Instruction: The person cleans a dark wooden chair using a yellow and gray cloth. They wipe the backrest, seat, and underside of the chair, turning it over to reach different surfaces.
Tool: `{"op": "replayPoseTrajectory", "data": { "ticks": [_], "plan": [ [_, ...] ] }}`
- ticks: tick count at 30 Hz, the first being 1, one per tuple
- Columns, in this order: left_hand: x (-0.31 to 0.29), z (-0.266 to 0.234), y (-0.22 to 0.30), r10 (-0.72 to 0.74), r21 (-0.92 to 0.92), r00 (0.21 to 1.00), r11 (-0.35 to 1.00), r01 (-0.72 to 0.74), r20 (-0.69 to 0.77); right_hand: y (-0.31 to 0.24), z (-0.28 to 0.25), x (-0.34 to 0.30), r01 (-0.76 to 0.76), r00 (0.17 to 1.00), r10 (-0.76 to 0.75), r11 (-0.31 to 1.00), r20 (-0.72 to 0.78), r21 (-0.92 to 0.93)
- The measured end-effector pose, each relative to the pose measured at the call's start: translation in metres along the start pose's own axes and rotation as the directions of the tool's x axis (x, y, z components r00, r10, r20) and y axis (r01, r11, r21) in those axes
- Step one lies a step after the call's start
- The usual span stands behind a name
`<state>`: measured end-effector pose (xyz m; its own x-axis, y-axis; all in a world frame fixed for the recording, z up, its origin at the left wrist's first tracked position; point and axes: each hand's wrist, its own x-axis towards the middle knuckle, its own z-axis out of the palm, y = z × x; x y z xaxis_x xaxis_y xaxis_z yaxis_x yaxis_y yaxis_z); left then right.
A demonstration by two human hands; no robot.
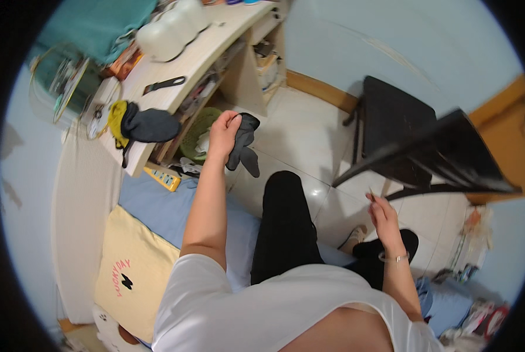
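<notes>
My left hand [220,139] is closed on a dark grey sock [242,146], which hangs limp beside the desk edge, above the tiled floor. My right hand [384,217] is held out near the black chair, its fingers drawn together; a tiny thin shape shows at the fingertips, too small to name. On the near corner of the desk [207,61] lies a bundle of dark grey cloth [151,125], with a yellow piece [117,120] beside it. A black-handled comb or brush [164,85] rests farther back on the desktop.
A black chair [400,126] stands ahead on the right. Below the desk sits a green basket [199,136] with white stuff inside. I sit on a bed with a blue sheet [151,202] and a yellow pillow [136,258]. A white lobed object [171,32] occupies the desk's back.
</notes>
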<state>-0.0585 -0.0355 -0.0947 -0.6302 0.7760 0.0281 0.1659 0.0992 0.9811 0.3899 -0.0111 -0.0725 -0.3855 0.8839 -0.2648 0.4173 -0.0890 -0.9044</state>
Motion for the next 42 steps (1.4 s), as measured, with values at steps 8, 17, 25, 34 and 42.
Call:
{"op": "replayPoseTrajectory", "data": {
  "ticks": [8,17,25,34,42],
  "plan": [
    [-0.089,0.138,0.118,0.15,-0.067,0.851,0.989,-0.135,0.504,-0.054,-0.026,-0.02,0.069,0.99,-0.11,0.919,0.085,0.387],
    [-0.182,0.253,0.157,0.116,-0.095,0.617,0.993,-0.066,0.779,-0.029,-0.07,-0.064,0.296,0.928,-0.269,0.953,-0.257,0.071],
    [-0.206,0.289,0.178,-0.013,-0.108,0.523,0.974,0.2,0.852,0.004,-0.08,-0.075,0.446,0.836,-0.327,0.873,-0.441,0.197],
    [-0.209,0.322,0.19,-0.032,-0.09,0.641,0.983,0.157,0.767,0.025,-0.122,-0.101,0.348,0.884,-0.106,0.799,-0.455,0.49],
    [-0.223,0.355,0.206,0.375,0.128,0.567,0.743,-0.657,0.733,0.029,-0.128,-0.109,0.418,0.708,-0.34,0.908,-0.619,-0.02]
  ]
}}
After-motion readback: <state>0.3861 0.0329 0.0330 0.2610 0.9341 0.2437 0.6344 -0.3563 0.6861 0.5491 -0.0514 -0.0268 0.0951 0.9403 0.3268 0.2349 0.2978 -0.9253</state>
